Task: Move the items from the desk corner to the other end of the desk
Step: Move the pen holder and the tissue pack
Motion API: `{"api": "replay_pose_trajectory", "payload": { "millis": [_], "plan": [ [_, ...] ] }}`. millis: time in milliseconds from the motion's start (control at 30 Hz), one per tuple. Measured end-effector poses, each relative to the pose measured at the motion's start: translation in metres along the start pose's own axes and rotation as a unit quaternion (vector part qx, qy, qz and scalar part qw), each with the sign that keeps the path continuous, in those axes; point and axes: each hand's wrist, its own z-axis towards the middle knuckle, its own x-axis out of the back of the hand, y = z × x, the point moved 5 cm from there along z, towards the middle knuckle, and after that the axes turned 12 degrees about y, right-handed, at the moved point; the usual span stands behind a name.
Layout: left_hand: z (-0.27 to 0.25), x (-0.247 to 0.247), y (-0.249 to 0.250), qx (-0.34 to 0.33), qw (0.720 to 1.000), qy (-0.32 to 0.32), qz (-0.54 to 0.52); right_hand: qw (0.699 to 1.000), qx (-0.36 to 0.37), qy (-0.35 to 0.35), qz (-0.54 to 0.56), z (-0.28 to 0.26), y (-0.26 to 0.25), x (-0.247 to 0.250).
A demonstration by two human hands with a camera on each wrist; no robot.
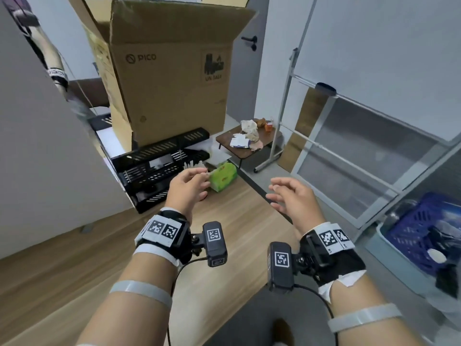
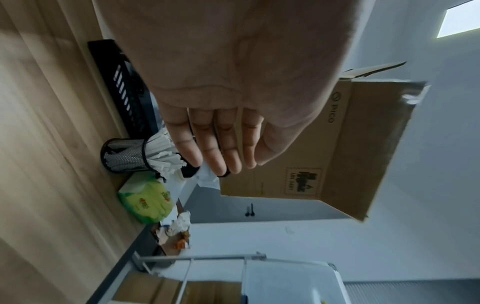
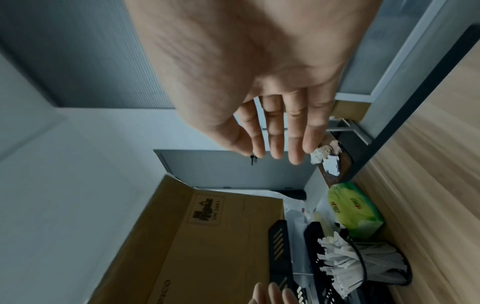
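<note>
Sitting at the far corner of the wooden desk (image 1: 224, 245) are the things to move: a black mesh pen cup (image 2: 124, 155) stuffed with white paper strips (image 2: 163, 156), a green tissue pack (image 1: 223, 176) just beside it, and a black slotted file tray (image 1: 159, 158) behind them. A large cardboard box (image 1: 172, 78) stands on top of the tray.

Both hands hover above the desk, holding nothing. The left hand (image 1: 188, 187) reaches toward the pen cup, fingers extended and relaxed, palm facing the right hand. The right hand (image 1: 290, 196) floats farther right, near the desk's dark edge, fingers straight and slightly spread. Each wrist carries a strapped camera with square coded markers.

In the head view the left hand hides most of the pen cup; only the strip tips show. The tissue pack's printing is too blurred to read. The box reads "PICO" and carries a label with "UN 3481".

Beyond the desk stands a small brown side table (image 1: 249, 143) with crumpled papers, a whiteboard stand (image 1: 287, 96), and a blue crate (image 1: 424, 231) at right.
</note>
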Motion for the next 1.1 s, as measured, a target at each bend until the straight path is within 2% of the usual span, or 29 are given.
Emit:
{"api": "replay_pose_trajectory", "payload": {
  "millis": [200, 367, 467, 633, 767, 900, 1033, 1100],
  "plan": [
    [0.03, -0.025, -0.032, 0.02, 0.993, 0.11, 0.036, 0.993, -0.031, -0.104, -0.047, 0.101, 0.023, -0.029],
    [0.043, -0.03, -0.069, 0.058, 0.979, 0.189, 0.049, 0.975, -0.032, -0.187, -0.117, 0.156, 0.046, -0.058],
    [0.053, -0.033, -0.091, 0.089, 0.97, 0.223, 0.042, 0.955, -0.026, -0.233, -0.184, 0.179, 0.062, -0.075],
    [0.09, -0.041, -0.137, 0.166, 0.957, 0.236, 0.036, 0.908, 0.025, -0.276, -0.313, 0.222, 0.086, -0.108],
    [0.131, -0.042, -0.162, 0.153, 0.955, 0.236, 0.089, 0.875, 0.057, -0.273, -0.396, 0.255, 0.099, -0.133],
    [0.17, -0.036, -0.177, 0.144, 0.955, 0.238, 0.103, 0.856, 0.099, -0.282, -0.422, 0.274, 0.108, -0.17],
    [0.195, -0.027, -0.189, 0.095, 0.947, 0.274, 0.135, 0.831, 0.143, -0.312, -0.438, 0.283, 0.122, -0.212],
    [0.203, -0.029, -0.195, 0.077, 0.95, 0.272, 0.134, 0.82, 0.132, -0.315, -0.459, 0.287, 0.128, -0.224]
  ]
}}
